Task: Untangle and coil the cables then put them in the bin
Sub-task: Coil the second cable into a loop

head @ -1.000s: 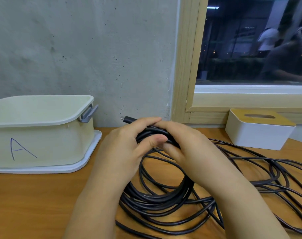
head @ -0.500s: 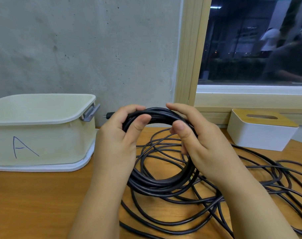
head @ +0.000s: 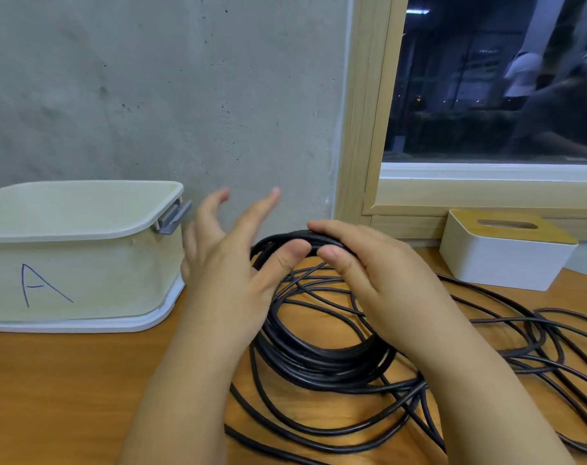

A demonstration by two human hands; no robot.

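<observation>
A coil of black cable (head: pixel 322 359) stands tilted on the wooden table, its top lifted off the surface. My right hand (head: pixel 379 280) is shut on the top of the coil, fingers over it and thumb under. My left hand (head: pixel 231 260) is just left of the coil with its fingers spread apart; only its thumb touches the cable near my right thumb. More loose black cable (head: pixel 527 333) sprawls tangled over the table to the right and front. A pale bin (head: pixel 84 256) marked "A" sits at the left, open at the top.
A white box with a wooden slotted lid (head: pixel 507 253) stands at the back right under the window frame. A concrete wall runs close behind the table. The bin rests on a white tray-like lid (head: pixel 144 325).
My left hand has let go of the coil and spread its fingers. My right hand keeps its grip on the coil's top. The cable's plug end that showed near my left hand is out of sight.
</observation>
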